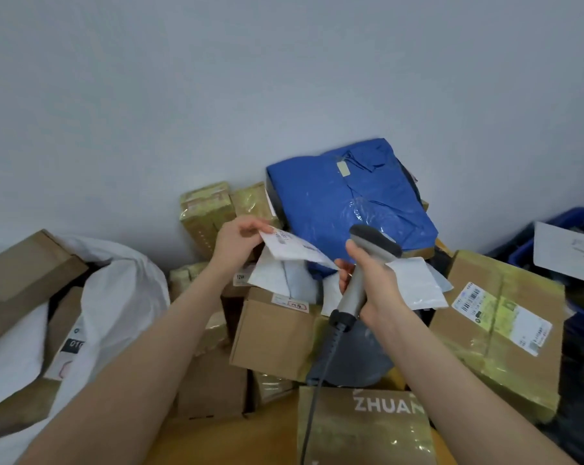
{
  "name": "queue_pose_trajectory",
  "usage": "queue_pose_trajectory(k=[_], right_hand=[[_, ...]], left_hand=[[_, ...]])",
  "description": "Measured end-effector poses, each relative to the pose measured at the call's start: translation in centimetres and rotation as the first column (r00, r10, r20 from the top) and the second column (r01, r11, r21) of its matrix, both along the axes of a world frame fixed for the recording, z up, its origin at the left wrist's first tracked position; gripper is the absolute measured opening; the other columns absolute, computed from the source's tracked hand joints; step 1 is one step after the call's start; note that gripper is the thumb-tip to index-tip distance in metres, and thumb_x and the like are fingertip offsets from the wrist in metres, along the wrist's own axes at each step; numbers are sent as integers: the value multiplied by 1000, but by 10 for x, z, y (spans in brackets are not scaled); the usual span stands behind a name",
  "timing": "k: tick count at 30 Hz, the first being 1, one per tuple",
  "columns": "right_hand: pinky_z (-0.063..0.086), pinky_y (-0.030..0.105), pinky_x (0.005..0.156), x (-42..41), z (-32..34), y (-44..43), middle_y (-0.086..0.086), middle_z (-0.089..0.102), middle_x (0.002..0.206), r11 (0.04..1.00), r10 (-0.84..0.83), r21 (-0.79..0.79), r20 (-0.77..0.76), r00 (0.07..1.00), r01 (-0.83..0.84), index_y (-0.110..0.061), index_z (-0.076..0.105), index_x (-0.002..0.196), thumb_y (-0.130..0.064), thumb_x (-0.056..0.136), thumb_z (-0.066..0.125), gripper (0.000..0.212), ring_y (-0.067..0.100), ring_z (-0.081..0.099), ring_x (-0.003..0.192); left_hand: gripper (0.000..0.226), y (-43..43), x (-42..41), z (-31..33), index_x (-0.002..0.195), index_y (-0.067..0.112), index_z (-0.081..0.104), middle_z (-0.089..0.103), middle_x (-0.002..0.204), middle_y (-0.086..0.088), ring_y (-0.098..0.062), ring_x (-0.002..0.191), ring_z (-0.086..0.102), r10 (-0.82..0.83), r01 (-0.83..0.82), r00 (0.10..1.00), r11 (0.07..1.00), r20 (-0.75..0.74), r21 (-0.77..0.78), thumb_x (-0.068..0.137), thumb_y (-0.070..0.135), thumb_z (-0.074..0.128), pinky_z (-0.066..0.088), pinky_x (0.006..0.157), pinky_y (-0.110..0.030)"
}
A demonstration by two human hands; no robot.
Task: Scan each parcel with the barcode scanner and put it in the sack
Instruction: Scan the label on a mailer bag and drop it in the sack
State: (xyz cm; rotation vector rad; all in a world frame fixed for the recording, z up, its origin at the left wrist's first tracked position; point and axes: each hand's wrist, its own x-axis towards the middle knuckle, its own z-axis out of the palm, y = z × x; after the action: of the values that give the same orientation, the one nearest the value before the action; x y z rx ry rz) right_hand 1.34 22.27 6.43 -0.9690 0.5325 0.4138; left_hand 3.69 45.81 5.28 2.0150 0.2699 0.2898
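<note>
The fingers (248, 226) of the left hand (237, 245) pinch the upper left corner of a flat white mailer (294, 250) and hold it label-up above the pile of parcels. The right hand (376, 286) is curled round the handle of the grey barcode scanner (356, 283). The scanner's head stands just beside the mailer's right edge, and that hand's fingertips touch the mailer's lower right corner. A dark cable (321, 364) hangs from the handle.

At the left, well apart from the mailer, the white sack (116, 297) lies open with cardboard boxes showing in its mouth. A blue plastic-wrapped parcel (351, 196) leans on the wall right behind the mailer. To the right sits a tape-wrapped carton (498, 330) with a barcode label on top. Nearest the camera is a box printed ZHUAN (368, 427). A plain cardboard box (277, 330) lies under the mailer. A small white pouch (418, 286) lies just right of the right hand.
</note>
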Motion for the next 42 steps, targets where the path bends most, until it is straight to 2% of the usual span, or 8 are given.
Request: queue_pose_trajectory(k=[4, 9, 12, 16, 24, 31, 36, 42], right_hand=[[53, 25, 56, -18, 8, 22, 3, 65, 82, 999, -16, -38, 45, 999, 18, -10, 65, 98, -22, 79, 80, 27, 17, 63, 71], [58, 33, 64, -48, 12, 61, 14, 74, 97, 995, 88, -53, 75, 993, -84, -1, 64, 111, -2, 80, 75, 33, 22, 71, 76], [58, 32, 65, -62, 11, 83, 15, 73, 99, 993, 59, -112, 91, 994, -49, -3, 63, 105, 6, 79, 71, 29, 21, 72, 75], [55, 44, 92, -78, 9, 107, 14, 71, 109, 985, 6, -169, 125, 992, 15, -2, 60, 117, 4, 78, 73, 42, 28, 69, 98], [55, 29, 71, -100, 5, 126, 6, 70, 93, 991, 40, -129, 158, 987, -19, -9, 61, 97, 3, 80, 72, 23, 18, 67, 84], [49, 37, 82, -102, 5, 109, 5, 65, 88, 958, 99, -285, 205, 974, -38, -16, 60, 95, -12, 79, 78, 25, 18, 60, 84], [49, 20, 50, -112, 13, 110, 5, 69, 69, 934, 313, -254, 248, 917, -251, -5, 63, 85, -3, 78, 76, 15, 8, 63, 53], [48, 25, 56, -113, 13, 120, 8, 63, 70, 968, 211, -171, 143, 967, -186, -3, 59, 90, 2, 81, 71, 15, 12, 55, 56]], left_hand=[[55, 28, -38, 26, 51, 28, 71, 61, 116, 3, -10, 103, 62, 12, 3, 997, 981, 77, -195, 79, -18, 61, 51, 88, -22], [52, 51, -86, 40, 55, 24, 72, 76, 87, 7, -10, 82, 71, -40, 51, 998, 950, 40, -309, 86, -14, 54, 54, 63, -17], [38, 65, -109, 47, 94, 30, 73, 74, 104, -6, -15, 89, 72, -7, 30, 999, 898, 53, -438, 93, -2, 52, 56, 68, -23], [36, 81, -141, 40, 132, 17, 50, 72, 112, -5, -19, 94, 71, -41, -29, 994, 771, -96, -636, 97, 25, 55, 57, 67, -28], [32, 70, -176, 6, 115, 9, 62, 73, 106, -8, -19, 86, 73, 19, -206, 971, 573, -239, -793, 84, 9, 69, 59, 65, -28], [26, 100, -171, 36, 103, 2, 65, 73, 102, -14, -24, 87, 73, 89, -213, 974, 681, -210, -701, 79, 2, 73, 60, 65, -33], [47, 102, -166, 54, 112, 0, 64, 70, 112, -14, -29, 105, 67, -100, -43, 979, 747, -176, -663, 68, 12, 77, 55, 91, -43], [32, 89, -168, 46, 114, 6, 62, 73, 108, -9, -24, 97, 71, -28, -77, 990, 706, -137, -704, 83, 14, 66, 60, 72, -34]])
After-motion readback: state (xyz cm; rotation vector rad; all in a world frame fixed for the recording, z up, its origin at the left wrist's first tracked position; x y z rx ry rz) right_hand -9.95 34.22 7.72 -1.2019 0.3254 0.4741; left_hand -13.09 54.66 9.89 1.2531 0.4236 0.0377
